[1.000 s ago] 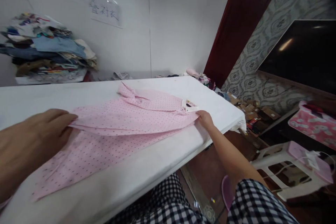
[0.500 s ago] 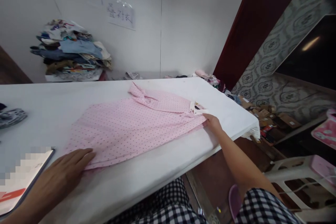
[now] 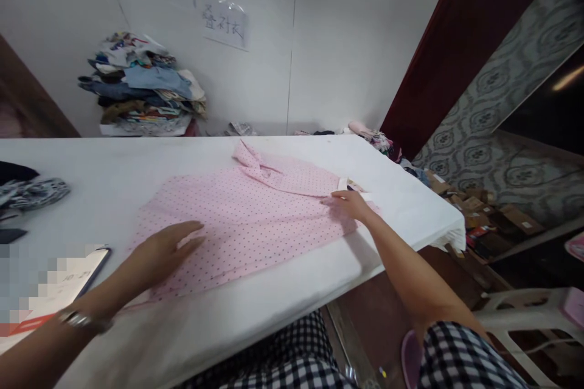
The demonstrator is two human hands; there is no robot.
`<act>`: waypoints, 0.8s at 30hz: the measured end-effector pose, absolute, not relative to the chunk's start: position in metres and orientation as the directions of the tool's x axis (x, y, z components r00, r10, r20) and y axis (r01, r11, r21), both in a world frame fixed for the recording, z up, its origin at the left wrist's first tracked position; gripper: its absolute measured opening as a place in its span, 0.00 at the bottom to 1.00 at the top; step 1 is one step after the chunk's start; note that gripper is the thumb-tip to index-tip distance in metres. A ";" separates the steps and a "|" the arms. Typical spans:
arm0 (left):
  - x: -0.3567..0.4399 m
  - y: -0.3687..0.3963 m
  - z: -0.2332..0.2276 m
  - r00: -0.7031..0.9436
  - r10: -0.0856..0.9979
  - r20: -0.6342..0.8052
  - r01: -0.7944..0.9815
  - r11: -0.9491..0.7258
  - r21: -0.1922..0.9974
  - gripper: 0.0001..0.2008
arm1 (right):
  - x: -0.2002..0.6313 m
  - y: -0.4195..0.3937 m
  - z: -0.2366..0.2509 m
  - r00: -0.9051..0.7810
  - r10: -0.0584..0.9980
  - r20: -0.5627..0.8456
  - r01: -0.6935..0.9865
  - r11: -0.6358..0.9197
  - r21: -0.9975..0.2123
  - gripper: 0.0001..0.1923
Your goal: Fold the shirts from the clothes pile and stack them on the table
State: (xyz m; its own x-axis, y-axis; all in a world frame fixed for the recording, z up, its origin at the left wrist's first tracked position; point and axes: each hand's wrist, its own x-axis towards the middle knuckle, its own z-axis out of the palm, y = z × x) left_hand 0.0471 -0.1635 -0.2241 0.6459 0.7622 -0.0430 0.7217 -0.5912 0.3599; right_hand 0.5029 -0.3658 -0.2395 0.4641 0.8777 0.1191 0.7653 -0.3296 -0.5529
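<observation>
A pink dotted shirt (image 3: 237, 225) lies spread on the white table, its collar end to the right and one sleeve (image 3: 249, 158) folded across at the back. My left hand (image 3: 159, 252) is over the hem end at the left, thumb and fingers apart, with nothing in it. Whether it touches the cloth I cannot tell. At the shirt's front just below the white collar (image 3: 343, 184) is my right hand (image 3: 353, 203), fingers stretched leftward. It partly hides the collar, and its lower fingers are blurred.
A tall heap of clothes (image 3: 146, 88) stands at the back left. Dark and patterned garments (image 3: 34, 194) lie at the left edge, near a tablet-like device (image 3: 68, 285). Beyond the table's right end are cardboard boxes (image 3: 520, 219) and a white stool (image 3: 524, 316).
My left hand has lifted off the hem corner and moved right over the shirt. My right hand has left the near shoulder edge and shifted left to the front below the collar.
</observation>
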 end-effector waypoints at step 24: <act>0.049 -0.164 -0.279 0.686 0.700 0.198 0.687 -0.713 0.141 0.29 | 0.430 -0.323 -0.280 0.020 0.979 0.202 0.925 0.058 -0.376 0.27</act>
